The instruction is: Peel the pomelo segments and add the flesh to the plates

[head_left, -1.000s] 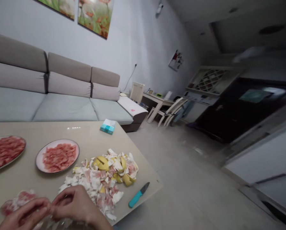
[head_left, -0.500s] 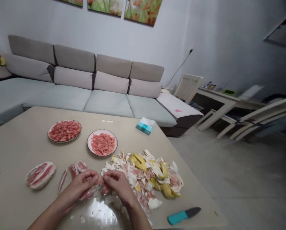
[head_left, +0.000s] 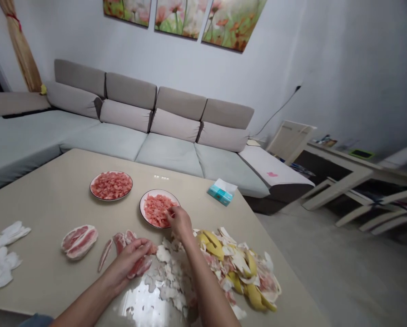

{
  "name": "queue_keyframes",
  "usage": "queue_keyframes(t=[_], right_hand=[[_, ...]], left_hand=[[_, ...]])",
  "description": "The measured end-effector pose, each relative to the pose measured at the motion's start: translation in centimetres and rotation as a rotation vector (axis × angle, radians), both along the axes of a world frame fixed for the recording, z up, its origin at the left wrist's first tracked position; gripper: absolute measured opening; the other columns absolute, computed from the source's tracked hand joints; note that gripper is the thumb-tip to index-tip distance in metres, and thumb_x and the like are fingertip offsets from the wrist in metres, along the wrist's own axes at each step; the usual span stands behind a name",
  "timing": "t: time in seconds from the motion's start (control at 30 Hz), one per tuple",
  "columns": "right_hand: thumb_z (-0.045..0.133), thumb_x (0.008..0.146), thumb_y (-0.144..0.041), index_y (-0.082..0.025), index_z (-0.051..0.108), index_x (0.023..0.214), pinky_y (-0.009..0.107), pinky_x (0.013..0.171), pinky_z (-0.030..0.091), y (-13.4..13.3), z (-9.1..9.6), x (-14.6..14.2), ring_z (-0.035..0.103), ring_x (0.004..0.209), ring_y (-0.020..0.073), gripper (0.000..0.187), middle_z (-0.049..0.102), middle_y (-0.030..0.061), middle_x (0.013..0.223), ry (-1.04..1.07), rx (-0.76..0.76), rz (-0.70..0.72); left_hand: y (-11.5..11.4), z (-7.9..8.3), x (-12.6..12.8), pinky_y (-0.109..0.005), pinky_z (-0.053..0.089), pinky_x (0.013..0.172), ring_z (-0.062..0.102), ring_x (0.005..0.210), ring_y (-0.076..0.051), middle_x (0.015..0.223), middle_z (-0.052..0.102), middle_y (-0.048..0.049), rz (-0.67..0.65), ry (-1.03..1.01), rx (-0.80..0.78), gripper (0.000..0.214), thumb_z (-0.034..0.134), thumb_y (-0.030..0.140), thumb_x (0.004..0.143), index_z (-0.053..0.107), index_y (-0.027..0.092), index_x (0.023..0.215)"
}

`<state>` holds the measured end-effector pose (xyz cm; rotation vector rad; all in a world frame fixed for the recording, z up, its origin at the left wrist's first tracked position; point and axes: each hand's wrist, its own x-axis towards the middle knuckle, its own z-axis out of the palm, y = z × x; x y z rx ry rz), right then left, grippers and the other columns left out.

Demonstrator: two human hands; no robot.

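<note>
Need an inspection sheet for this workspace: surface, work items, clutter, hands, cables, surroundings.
Surface: cream, glossy table, bright reflection near the person.
Work items: pink pulp on near plate, more on far plate; peeled fruit chunk and loose segments left of the white scraps.
Clutter: those scraps, peel pile at right, tissue pack; crumpled white items far left, kind unclear.
Left hand: pink piece at its fingertips, grip unclear.
Right hand: fingertips at near plate's pulp, grip unclear.
Cables: black cord from wall plug, lower end hidden.
Surroundings: sofa beyond table; chair and desk at right.
</note>
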<state>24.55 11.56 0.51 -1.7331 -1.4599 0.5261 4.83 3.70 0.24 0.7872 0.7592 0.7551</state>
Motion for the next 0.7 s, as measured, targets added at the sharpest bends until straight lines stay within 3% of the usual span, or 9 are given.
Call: queue_keyframes(t=[0.07, 0.17, 0.3, 0.37, 0.43, 0.53, 0.7], right_hand=[[0.063, 0.072, -0.013, -0.018, 0.072, 0.091, 0.03, 0.08, 0.045, 0.1, 0.2, 0.2, 0.061, 0.081, 0.0178, 0.021, 0.066, 0.0076, 0.099, -0.025, 0.006, -0.014], [0.06, 0.078, -0.017, -0.016, 0.068, 0.106, 0.03, 0.081, 0.046, -2.0, 1.2, -0.1, 0.062, 0.081, 0.0172, 0.029, 0.063, 0.0108, 0.11, -0.019, 0.028, 0.007], [0.052, 0.089, -0.036, -0.02, 0.069, 0.103, 0.025, 0.065, 0.05, -7.6, 2.5, -1.6, 0.062, 0.067, 0.0143, 0.027, 0.069, 0.0042, 0.09, 0.065, -0.01, 0.178], [0.06, 0.085, -0.036, -0.02, 0.068, 0.106, 0.024, 0.062, 0.049, -10.2, 2.7, -2.6, 0.061, 0.066, 0.0136, 0.027, 0.069, 0.0039, 0.091, 0.217, -0.048, 0.293], [0.067, 0.081, -0.034, -0.02, 0.069, 0.102, 0.023, 0.062, 0.048, -12.0, 2.7, -3.4, 0.06, 0.068, 0.0136, 0.026, 0.069, 0.0035, 0.09, 0.282, -0.054, 0.297], [0.069, 0.078, -0.028, -0.019, 0.071, 0.091, 0.023, 0.061, 0.046, -13.2, 2.6, -4.0, 0.058, 0.067, 0.0133, 0.016, 0.067, 0.0024, 0.084, 0.277, -0.043, 0.248], [0.068, 0.079, -0.027, -0.019, 0.072, 0.087, 0.023, 0.06, 0.045, -13.4, 2.6, -3.6, 0.06, 0.069, 0.0149, 0.013, 0.067, 0.0022, 0.078, 0.259, -0.028, 0.211]], left_hand=[[0.1, 0.4, -0.2, -0.019, 0.015, 0.038, 0.034, 0.038, 0.0, 0.074, 0.058, 0.0022, 0.027, -0.007, -0.012, 0.043, 0.073, 0.053, 0.068, 0.06, 0.015, 0.082], [0.1, 0.9, -0.3, -0.019, 0.015, 0.038, 0.034, 0.039, 0.0, 0.073, 0.057, 0.0027, 0.051, -0.029, -0.016, 0.042, 0.073, 0.052, 0.069, 0.06, 0.015, 0.084], [-0.1, 0.9, -0.3, -0.019, 0.02, 0.04, 0.039, 0.042, -0.001, 0.076, 0.059, 0.0009, 0.045, -0.048, -0.003, 0.043, 0.074, 0.051, 0.069, 0.061, 0.015, 0.086], [-0.2, 0.5, -0.2, -0.019, 0.021, 0.041, 0.038, 0.043, -0.002, 0.071, 0.056, 0.0022, 0.034, -0.036, 0.012, 0.042, 0.074, 0.05, 0.069, 0.061, 0.014, 0.087], [-0.3, 0.1, 0.0, -0.019, 0.019, 0.041, 0.036, 0.043, -0.002, 0.067, 0.055, 0.0029, 0.011, -0.017, 0.036, 0.042, 0.073, 0.05, 0.071, 0.061, 0.014, 0.089], [-0.6, -0.1, 0.1, -0.019, 0.019, 0.041, 0.036, 0.044, -0.003, 0.069, 0.057, 0.0016, -0.024, 0.015, 0.075, 0.04, 0.071, 0.048, 0.074, 0.06, 0.014, 0.091], [-0.8, 0.9, 0.1, -0.018, 0.021, 0.043, 0.038, 0.048, -0.003, 0.082, 0.062, -0.0028, -0.112, 0.054, 0.185, 0.033, 0.07, 0.043, 0.077, 0.061, 0.014, 0.092]])
